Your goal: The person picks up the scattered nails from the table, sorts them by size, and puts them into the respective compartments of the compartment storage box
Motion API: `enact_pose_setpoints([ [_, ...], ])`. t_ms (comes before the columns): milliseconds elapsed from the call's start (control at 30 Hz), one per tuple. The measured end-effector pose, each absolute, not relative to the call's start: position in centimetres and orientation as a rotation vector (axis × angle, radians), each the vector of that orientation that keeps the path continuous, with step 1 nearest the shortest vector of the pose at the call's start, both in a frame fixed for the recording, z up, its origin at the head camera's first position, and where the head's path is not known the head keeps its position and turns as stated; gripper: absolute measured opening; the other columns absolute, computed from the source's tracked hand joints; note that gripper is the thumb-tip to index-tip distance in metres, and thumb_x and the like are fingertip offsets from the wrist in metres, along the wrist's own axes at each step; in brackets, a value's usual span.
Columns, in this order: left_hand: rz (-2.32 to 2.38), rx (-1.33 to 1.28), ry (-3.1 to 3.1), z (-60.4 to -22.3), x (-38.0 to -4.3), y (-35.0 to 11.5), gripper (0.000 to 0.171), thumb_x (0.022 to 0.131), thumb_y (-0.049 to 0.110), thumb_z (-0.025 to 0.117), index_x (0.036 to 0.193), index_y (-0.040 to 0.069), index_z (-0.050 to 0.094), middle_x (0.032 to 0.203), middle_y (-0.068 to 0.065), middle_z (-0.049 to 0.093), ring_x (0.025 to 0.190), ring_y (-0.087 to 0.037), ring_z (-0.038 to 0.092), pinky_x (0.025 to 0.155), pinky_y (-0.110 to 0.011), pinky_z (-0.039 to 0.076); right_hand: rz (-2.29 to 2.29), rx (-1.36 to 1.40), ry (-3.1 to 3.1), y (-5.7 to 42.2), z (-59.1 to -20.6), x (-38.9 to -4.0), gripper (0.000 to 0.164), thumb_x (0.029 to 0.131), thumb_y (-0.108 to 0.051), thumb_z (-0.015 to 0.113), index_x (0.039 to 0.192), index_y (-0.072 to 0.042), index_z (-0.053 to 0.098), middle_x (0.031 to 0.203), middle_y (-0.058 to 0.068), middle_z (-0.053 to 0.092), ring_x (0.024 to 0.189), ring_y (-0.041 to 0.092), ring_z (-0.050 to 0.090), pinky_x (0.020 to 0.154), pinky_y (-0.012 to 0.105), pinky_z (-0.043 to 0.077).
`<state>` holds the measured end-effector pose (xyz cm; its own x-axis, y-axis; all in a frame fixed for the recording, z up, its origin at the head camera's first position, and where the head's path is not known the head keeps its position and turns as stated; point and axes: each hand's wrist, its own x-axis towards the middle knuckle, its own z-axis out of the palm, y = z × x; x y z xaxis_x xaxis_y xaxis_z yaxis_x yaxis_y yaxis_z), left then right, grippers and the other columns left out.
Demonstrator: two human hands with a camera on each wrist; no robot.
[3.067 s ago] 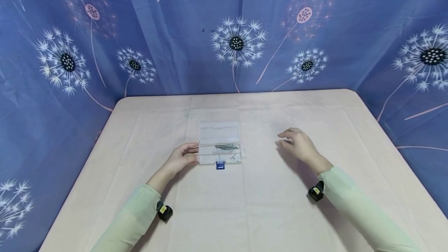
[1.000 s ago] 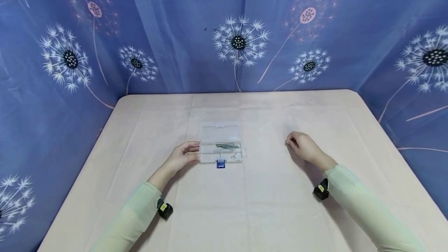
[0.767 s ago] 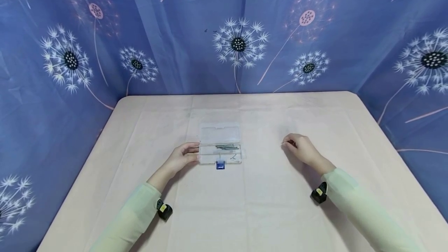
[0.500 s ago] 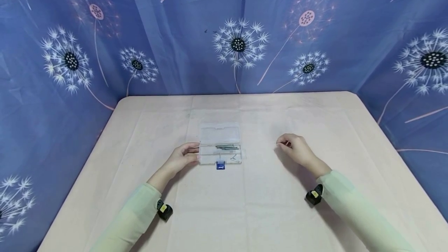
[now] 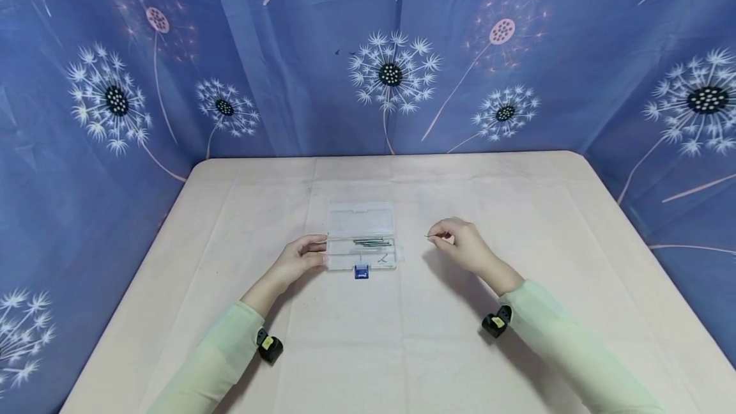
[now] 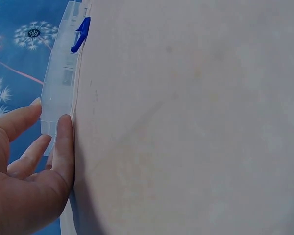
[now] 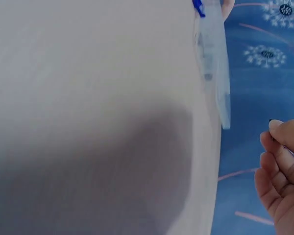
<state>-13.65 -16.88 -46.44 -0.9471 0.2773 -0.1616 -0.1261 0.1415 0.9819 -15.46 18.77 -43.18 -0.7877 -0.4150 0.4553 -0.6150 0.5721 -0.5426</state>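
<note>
A clear plastic box [image 5: 345,260] with a blue latch [image 5: 361,271] lies on the table, its lid [image 5: 361,217] folded back. Several long, thin, nail-like metal pieces [image 5: 370,243] lie together in the rear compartment, and a few smaller ones [image 5: 382,259] in the front one. My left hand [image 5: 292,264] holds the box's left end between thumb and fingers; the left wrist view shows the fingertips on the box end [image 6: 59,93]. To the right of the box, above the table, my right hand [image 5: 460,246] pinches a thin nail-like piece [image 5: 427,236] whose tip pokes out leftward.
A pale cloth covers the table [image 5: 345,350]. Behind it and at both sides hangs a blue curtain [image 5: 310,69] with a dandelion print. Each sleeve carries a small black wrist camera [image 5: 269,347].
My right hand has closed its fingertips on the thin nail-like piece and moved left toward the box. My left hand and the box have stayed in place.
</note>
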Motion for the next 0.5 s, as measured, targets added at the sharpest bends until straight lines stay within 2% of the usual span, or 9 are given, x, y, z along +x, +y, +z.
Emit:
enact_pose_setpoints([
  [200,1.816,0.062,2.135,-46.2,-13.8,-16.6,0.056,0.086,0.003,0.063,0.137,-0.008,0.041,0.131,-0.032,0.05,0.103,-0.022,0.062,0.088,-0.034,0.057,1.045,0.887,-2.553,16.5,-42.7,-15.4,0.006,0.082,0.0,0.069,0.086,-0.004,0.07,0.081,0.008,0.069,0.077,0.022,0.061,0.069,0.03,0.054],
  [400,1.792,0.012,2.139,-46.0,-13.8,-16.5,0.055,0.087,0.0,0.061,0.138,-0.007,0.04,0.133,-0.031,0.048,0.101,-0.016,0.062,0.086,-0.03,0.057,1.046,0.958,-2.59,14.4,-42.6,-15.3,0.007,0.081,0.001,0.069,0.086,-0.003,0.069,0.084,0.007,0.07,0.081,0.022,0.062,0.073,0.032,0.056],
  [500,1.799,0.015,2.129,-46.0,-13.9,-16.5,0.055,0.087,-0.001,0.061,0.138,-0.007,0.04,0.133,-0.032,0.048,0.102,-0.017,0.061,0.089,-0.031,0.056,1.031,1.0,-2.605,13.6,-42.9,-15.2,0.006,0.081,0.001,0.069,0.086,-0.004,0.069,0.086,0.007,0.07,0.082,0.022,0.062,0.076,0.032,0.057],
])
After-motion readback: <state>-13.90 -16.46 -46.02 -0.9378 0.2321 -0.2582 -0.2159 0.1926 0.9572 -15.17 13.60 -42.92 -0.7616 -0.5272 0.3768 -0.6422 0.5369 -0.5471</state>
